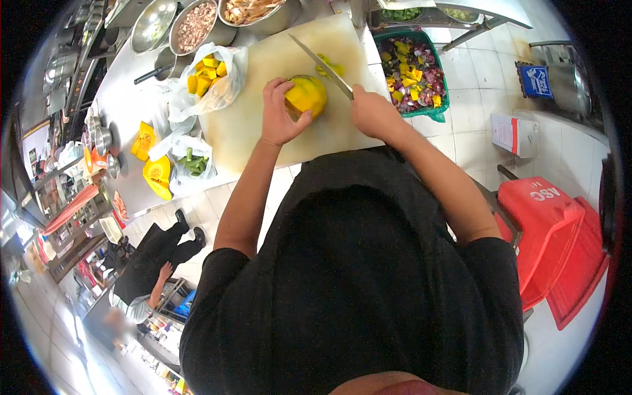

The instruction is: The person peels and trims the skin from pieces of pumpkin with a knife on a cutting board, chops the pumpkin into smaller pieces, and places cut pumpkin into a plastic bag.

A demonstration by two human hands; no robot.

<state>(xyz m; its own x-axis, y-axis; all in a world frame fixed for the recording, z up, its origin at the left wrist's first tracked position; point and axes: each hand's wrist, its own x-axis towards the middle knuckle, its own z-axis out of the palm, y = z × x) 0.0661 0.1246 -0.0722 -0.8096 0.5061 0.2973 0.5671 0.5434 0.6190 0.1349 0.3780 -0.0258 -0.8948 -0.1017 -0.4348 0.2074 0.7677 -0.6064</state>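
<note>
White tiles cover the kitchen floor around a metal counter (122,105), and a pale cutting board (240,141) lies on that counter before you. Your left hand (280,113) is clamped on a peeled-looking yellow pumpkin piece (306,97), which sits near the middle of the cutting board. Your right hand (372,113) is closed around the handle of a knife (322,64), its blade angled over the board beside the pumpkin piece, above some green-yellow peelings (333,68). Left of the board, a plastic bag (235,66) holds orange-yellow chunks, with two pumpkin wedges (157,176) and a bag of green pieces (193,162) nearer you. Metal bowls (215,31) stand past its far left corner. Right of the board, a green-lined tub (445,99) holds purple and yellow scraps. Well left of the board, another person (155,257) stands.
</note>
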